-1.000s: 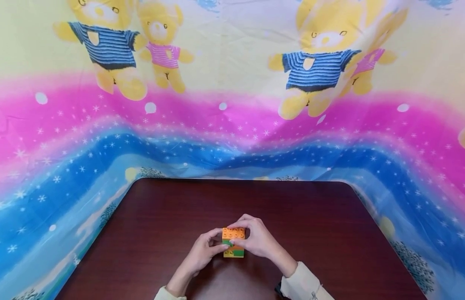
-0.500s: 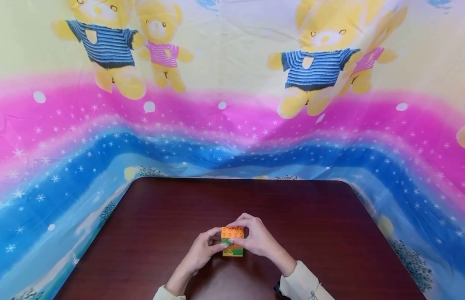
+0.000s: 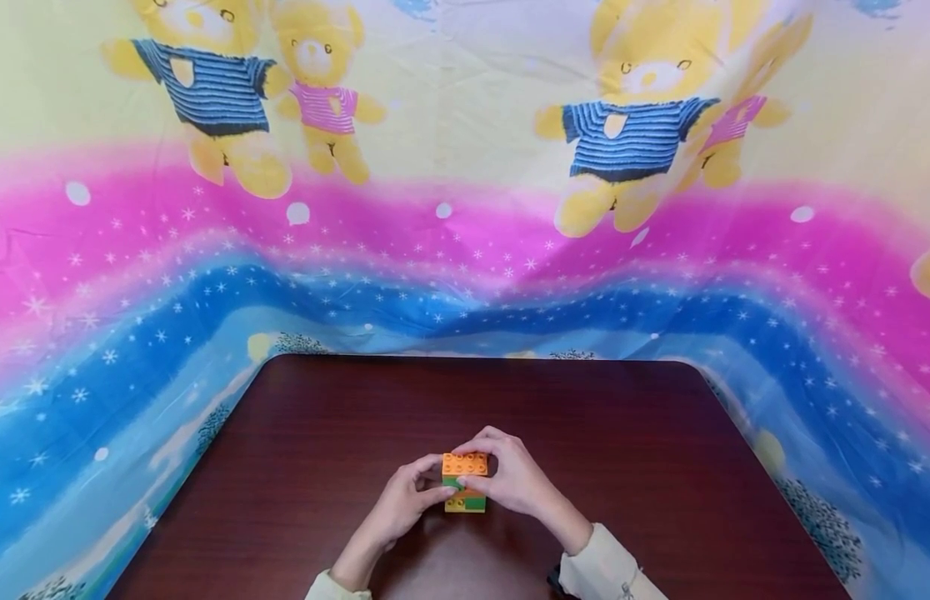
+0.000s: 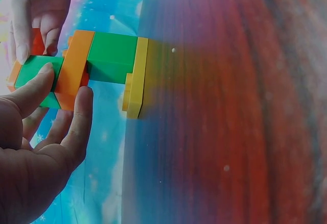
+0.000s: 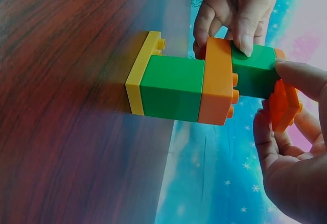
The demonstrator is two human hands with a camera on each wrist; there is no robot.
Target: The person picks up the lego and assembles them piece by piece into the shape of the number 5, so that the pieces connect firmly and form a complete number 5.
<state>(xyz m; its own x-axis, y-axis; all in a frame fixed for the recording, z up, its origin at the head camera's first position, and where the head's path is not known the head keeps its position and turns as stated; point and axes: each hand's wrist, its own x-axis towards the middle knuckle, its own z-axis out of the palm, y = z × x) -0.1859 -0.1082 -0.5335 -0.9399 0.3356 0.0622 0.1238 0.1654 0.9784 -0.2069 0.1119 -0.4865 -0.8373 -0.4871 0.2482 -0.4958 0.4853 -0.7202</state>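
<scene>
A stack of toy building blocks stands on the table in front of me. Lowest is a thin yellow plate (image 5: 135, 83), with a green block (image 5: 172, 89) on its right part and bare studs on its left. Over that lies an orange plate (image 5: 217, 81), carrying a second green block (image 5: 253, 76) on its left part. The top orange plate (image 5: 286, 104) overhangs to the right. My left hand (image 3: 403, 504) grips the stack's left side, thumb on the upper green block. With thumb and fingers, my right hand (image 3: 521, 477) holds the top orange plate.
The dark reddish-brown table (image 3: 345, 408) has rounded far corners. Behind and beside it hangs a cloth (image 3: 450, 267) printed with bears and snowflakes. A black band (image 3: 557, 581) shows at the right sleeve (image 3: 603, 562).
</scene>
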